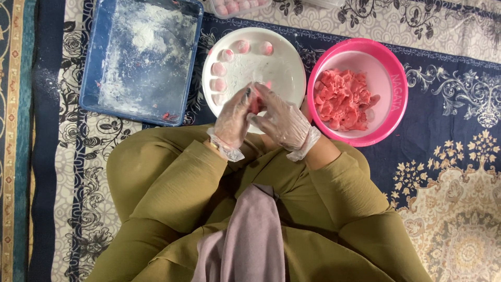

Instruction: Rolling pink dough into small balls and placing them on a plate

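A pink dough piece is pressed between gloved left hand and right hand above white plate; pink bowl beside.

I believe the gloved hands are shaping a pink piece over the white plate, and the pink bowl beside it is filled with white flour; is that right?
Not quite. The head view shows the pink bowl holds pink dough pieces, not flour. The rest stands: the left hand and right hand, both gloved, hold a pink piece over the white plate.

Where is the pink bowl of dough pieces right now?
In the head view, the pink bowl sits on the patterned rug at upper right, just right of the white plate and beside the right hand.
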